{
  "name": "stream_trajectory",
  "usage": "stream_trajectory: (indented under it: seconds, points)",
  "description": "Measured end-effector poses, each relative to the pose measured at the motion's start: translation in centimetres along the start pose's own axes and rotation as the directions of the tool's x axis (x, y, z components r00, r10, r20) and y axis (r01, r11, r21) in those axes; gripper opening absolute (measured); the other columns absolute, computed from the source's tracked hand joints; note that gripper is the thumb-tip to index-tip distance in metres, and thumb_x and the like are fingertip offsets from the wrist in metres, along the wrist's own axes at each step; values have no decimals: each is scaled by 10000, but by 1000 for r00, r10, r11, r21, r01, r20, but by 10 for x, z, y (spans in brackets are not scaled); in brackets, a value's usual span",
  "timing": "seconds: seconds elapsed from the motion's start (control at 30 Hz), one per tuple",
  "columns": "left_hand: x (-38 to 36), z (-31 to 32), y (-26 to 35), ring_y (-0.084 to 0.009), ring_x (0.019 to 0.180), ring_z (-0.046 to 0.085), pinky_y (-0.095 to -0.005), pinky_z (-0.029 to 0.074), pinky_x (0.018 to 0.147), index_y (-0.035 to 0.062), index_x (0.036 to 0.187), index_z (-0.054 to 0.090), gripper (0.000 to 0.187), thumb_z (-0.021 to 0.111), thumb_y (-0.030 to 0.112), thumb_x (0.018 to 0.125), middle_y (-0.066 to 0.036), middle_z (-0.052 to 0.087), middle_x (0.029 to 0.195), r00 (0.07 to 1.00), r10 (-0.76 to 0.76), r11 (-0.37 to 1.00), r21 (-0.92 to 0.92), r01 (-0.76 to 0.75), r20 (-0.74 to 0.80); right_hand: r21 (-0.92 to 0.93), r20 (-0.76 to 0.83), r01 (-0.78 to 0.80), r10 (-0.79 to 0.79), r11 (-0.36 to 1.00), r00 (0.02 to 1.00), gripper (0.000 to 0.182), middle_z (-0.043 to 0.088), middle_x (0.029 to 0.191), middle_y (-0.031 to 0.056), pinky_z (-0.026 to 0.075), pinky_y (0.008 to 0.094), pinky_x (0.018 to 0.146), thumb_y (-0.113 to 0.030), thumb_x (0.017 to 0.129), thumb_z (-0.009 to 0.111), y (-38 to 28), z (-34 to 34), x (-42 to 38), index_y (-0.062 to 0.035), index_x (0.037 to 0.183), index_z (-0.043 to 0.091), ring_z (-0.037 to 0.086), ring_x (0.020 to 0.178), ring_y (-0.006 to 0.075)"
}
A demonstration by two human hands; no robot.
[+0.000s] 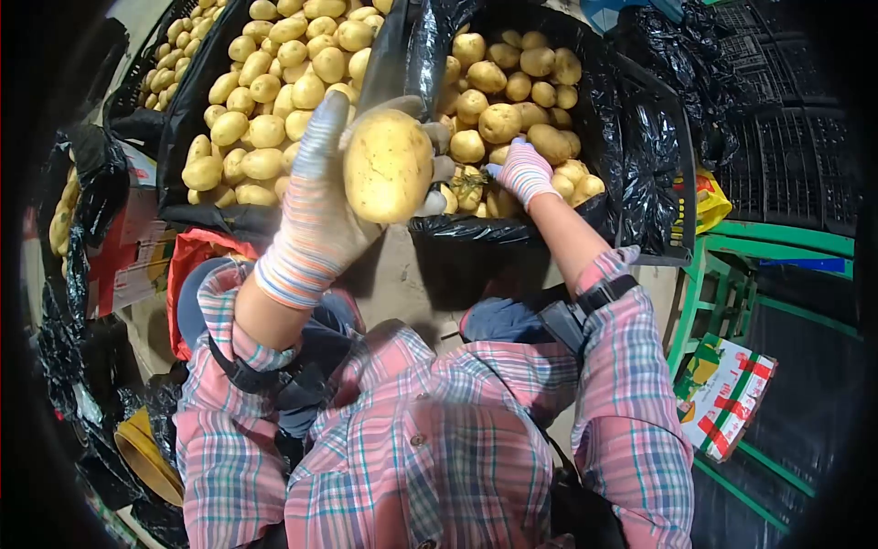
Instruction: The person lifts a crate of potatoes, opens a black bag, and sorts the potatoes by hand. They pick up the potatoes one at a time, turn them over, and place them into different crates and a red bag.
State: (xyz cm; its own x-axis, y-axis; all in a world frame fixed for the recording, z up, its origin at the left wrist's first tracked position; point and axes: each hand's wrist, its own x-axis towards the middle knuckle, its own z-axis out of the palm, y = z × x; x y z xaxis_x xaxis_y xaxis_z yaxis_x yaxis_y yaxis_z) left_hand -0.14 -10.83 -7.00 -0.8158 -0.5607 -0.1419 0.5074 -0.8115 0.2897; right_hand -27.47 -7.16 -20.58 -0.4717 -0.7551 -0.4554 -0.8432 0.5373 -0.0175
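A large yellow potato lies in my left hand, which wears a striped glove and is raised before the front edge of the crates. My right hand, gloved too, reaches into the black-lined crate of potatoes at the right. Its fingertips touch the potatoes near the front of that crate; what they hold, if anything, is hidden. Just left of my right hand is a potato with dark, stringy matter on it. Behind my left hand is another lined crate, heaped with potatoes.
A third crate of potatoes is at the upper left. Black plastic crates stand at the right, above a green metal frame. A printed carton lies at the lower right, a red bag at the left.
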Motion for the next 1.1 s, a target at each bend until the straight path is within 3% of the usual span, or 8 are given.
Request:
stream_trajectory:
  seconds: [0.17,0.27,0.4,0.57,0.7,0.93,0.97,1.1]
  points:
    - [-6,-4,3,-351,948,630,-484,563,762,72,1200,510,435,546,396,911,-198,581,1143,991,117,981,161,-104,-70,371,-67,171,-158,913,985,706,637,1035,173,483,373,846,-466,720,707,31,10,20,30,1189,527,613,1004,272]
    - [-6,-8,4,-360,965,620,-500,557,768,60,1125,553,349,560,325,898,-188,583,1146,992,85,996,44,-81,-88,980,157,-87,-431,177,889,671,644,937,46,484,254,677,-519,792,635,28,-48,-26,1,1204,534,584,801,137]
    - [-3,-9,-14,-379,928,611,-523,546,771,64,1000,583,237,573,247,851,-181,619,1009,998,64,997,32,-64,-20,993,-60,-19,-635,-116,770,603,611,1090,88,467,210,709,-366,819,638,1,-122,-117,-30,1295,483,581,910,108]
    - [-12,15,-28,-249,878,654,-389,570,734,17,1299,454,671,495,553,898,-151,636,990,965,-248,911,320,262,-86,875,-320,482,-689,49,650,746,516,1292,122,381,347,1030,-287,755,682,-20,-130,-152,-33,1390,383,501,1201,203]
    - [-16,21,-29,-255,899,649,-385,564,768,9,1278,459,703,548,569,862,-152,609,1090,980,-179,879,431,201,-92,548,-532,824,-699,147,479,524,575,1223,101,459,306,927,-251,862,631,-34,-123,-155,-41,1323,496,579,1045,163]
    - [-7,26,-8,-210,751,671,-334,595,612,-12,1249,473,706,612,542,835,-142,611,1035,991,104,927,369,-66,-83,812,-495,553,-279,189,823,281,671,1038,39,477,228,714,-200,949,492,6,-129,-63,-50,1138,636,571,746,76]
    - [-5,22,-2,-210,759,670,-333,595,618,-11,1261,467,715,596,553,841,-152,605,1070,988,135,920,379,-96,-79,531,-664,746,-351,402,661,259,675,1009,70,488,258,747,-171,923,504,16,-113,-29,-64,1110,649,592,766,123]
    - [0,20,4,-223,778,667,-347,597,631,-10,1276,458,719,546,573,865,-183,587,1165,976,205,937,301,-175,-71,-213,-204,587,-624,781,755,366,645,1071,105,483,410,863,-165,781,588,-8,-44,7,-170,1144,634,592,1023,301]
